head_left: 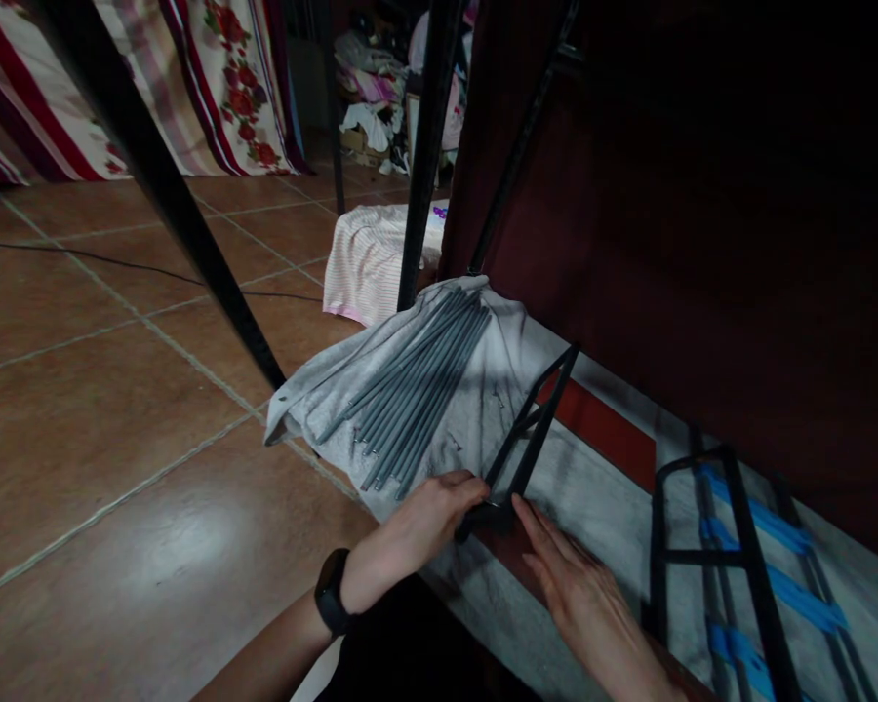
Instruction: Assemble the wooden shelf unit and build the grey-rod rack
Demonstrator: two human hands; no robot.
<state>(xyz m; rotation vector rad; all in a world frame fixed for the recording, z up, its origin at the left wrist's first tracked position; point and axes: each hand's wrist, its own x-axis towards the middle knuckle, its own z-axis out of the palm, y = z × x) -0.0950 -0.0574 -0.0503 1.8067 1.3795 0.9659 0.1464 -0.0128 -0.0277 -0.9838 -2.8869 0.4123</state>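
Note:
My left hand (428, 517), with a black watch on its wrist, curls its fingers round the near end of a black metal frame piece (531, 429) that lies slanted on a grey cloth (475, 409). My right hand (578, 585) rests beside it, fingers stretched out with the tips touching the same end of the frame. A bundle of several grey tubes (417, 390) lies on the cloth just beyond my left hand. A few small screws (498, 398) lie scattered on the cloth near the tubes.
Black metal legs (153, 166) (424, 146) rise from the brown tiled floor (117, 390). Another black frame with blue tape (738, 575) lies at the right. A dark red panel (702, 244) stands behind. A striped cloth (370, 258), a cable and a floral bedspread (226, 78) lie farther off.

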